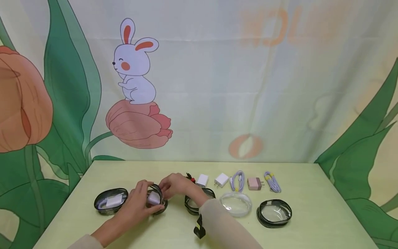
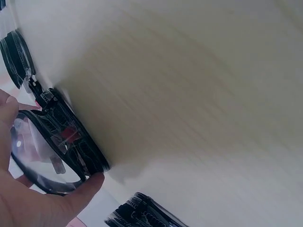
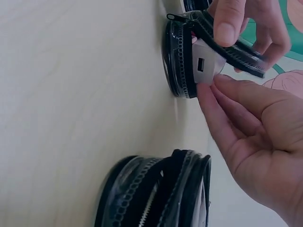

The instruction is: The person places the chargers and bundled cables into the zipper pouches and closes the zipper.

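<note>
A small clear round pouch point(image 3: 179, 61) with black zip trim stands on edge, its lid folded back, between both hands. My left hand point(image 1: 139, 199) grips it, thumb low at the zip edge and fingers on the lid. With the thumb and fingertips of my right hand point(image 3: 265, 146) I pinch a pale charger plug point(image 3: 204, 61) at the pouch's mouth, its USB slot facing out. In the left wrist view something red point(image 2: 71, 135) shows through the pouch's clear wall. The plug's far end is hidden inside the pouch.
Left of my hands lies a similar pouch point(image 1: 111, 201) holding a white plug. Rightward are two black-trimmed pouches point(image 1: 274, 213) and a white-trimmed one point(image 1: 235, 204). Behind them sit white plugs point(image 1: 221, 180), a pink plug point(image 1: 254, 184), lilac cables point(image 1: 237, 181) and a black cable with red point(image 1: 190, 178).
</note>
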